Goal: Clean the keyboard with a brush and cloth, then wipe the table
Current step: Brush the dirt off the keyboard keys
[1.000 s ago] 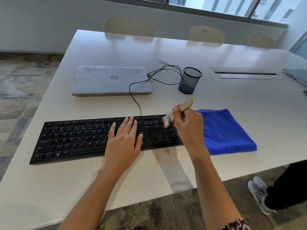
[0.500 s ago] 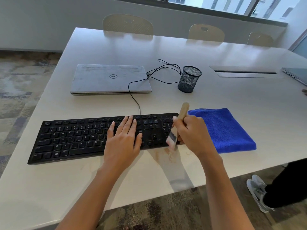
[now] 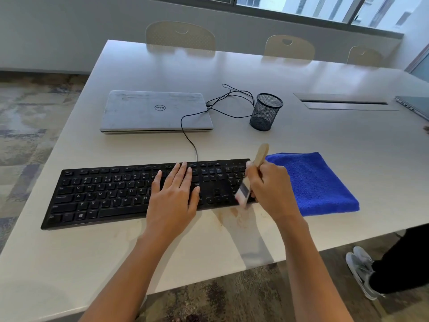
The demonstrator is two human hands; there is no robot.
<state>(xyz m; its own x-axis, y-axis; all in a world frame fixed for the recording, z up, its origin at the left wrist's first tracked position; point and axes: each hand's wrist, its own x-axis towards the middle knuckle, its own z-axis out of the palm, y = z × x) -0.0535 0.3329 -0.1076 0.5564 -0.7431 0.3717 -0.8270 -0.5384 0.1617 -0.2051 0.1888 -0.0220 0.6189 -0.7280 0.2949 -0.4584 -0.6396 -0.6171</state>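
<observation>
Black keyboard (image 3: 104, 196) is mid-brushing I'd say: right hand (image 3: 271, 189) clamped round the brush (image 3: 243, 194), bristles on the keyboard's right end; left hand (image 3: 174, 198) flat, fingers straight, on its middle keys. Blue cloth (image 3: 313, 182) sits folded just right of it, so cloth pass and surface (image 3: 348, 145) wipe aren't done yet.

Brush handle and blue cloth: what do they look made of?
Brush: handle looks like pale bare wood, matte tan; the dark band below seems metal, though blurred. Blue cloth: probably microfibre or terry, judging by its fuzzy napped surface.
</observation>
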